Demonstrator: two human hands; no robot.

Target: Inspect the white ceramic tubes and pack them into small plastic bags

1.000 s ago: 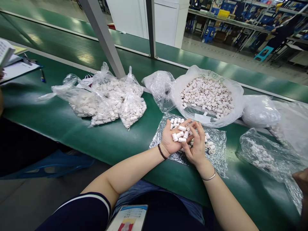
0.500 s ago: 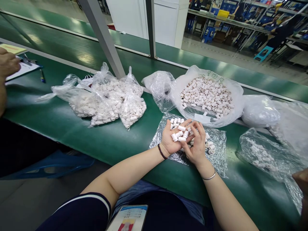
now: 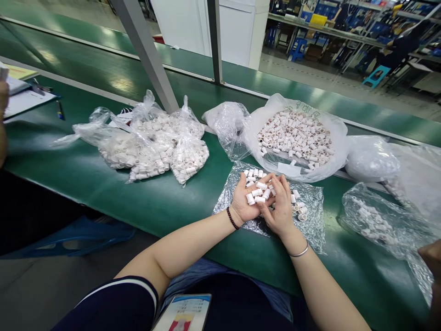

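My left hand (image 3: 244, 202) lies palm up, fingers slightly curled, cradling several short white plastic pipe fittings (image 3: 257, 192). Against its fingertips, my right hand (image 3: 280, 209) is cupped with bent fingers, closed about a few fittings at the edge of the palm. Its fingers partly hide those pieces. Beneath both hands a clear plastic bag (image 3: 229, 202) is spread flat on the green table (image 3: 182, 207). Loose fittings (image 3: 302, 211) rest on that bag to the right of my hands, with others just beyond my left fingers.
A large open bag (image 3: 339, 156) full of fittings stands behind my hands. Several tied bags of fittings (image 3: 151, 156) sit at the left. Another plastic bag (image 3: 375, 220) with white pieces lies right, near another person's hand (image 3: 430, 257). A grey post (image 3: 148, 55) rises behind.
The fittings in my left palm have shifted slightly, and my right fingers have drawn closer together over the palm. At far left, another person's hand has moved toward the frame edge.
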